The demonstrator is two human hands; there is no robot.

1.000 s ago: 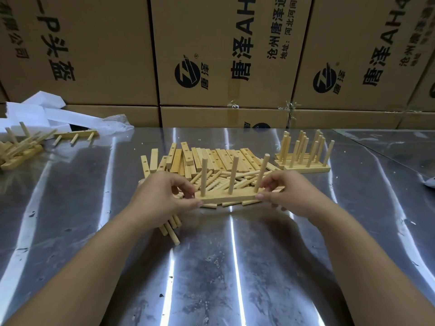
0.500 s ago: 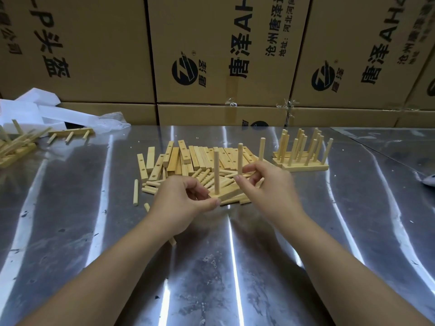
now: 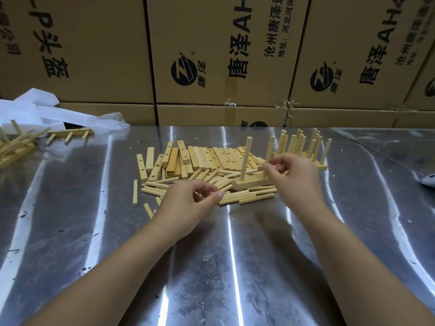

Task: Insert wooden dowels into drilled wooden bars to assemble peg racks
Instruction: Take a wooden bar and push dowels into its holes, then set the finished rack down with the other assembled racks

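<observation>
**Peg rack held at its right end; finished stack just behind the grip**

The right hand (image 3: 294, 177) is closed on the right end of a peg rack (image 3: 251, 183), with fingers curled about the bar and the base of a peg. The rack's long axis runs left to right, and the free end projects leftward from the grip. It is raised slightly above the loose dowels (image 3: 237, 198). Two pegs are seen standing near upright; any further peg is hidden by the hand.

The finished racks (image 3: 303, 147) stand just behind and to the right of that hand, which makes it the nearer one for setting the rack down there. This is judged to be the next move.

The left hand (image 3: 186, 203) is held over the near edge of the loose dowels with fingers loosely curled, and nothing is seen in it. The dowels lie mostly crosswise, directly ahead of its fingertips. The drilled bars (image 3: 211, 158) lie beyond them on the metal table (image 3: 235, 267), nearer the left hand than the right.
</observation>
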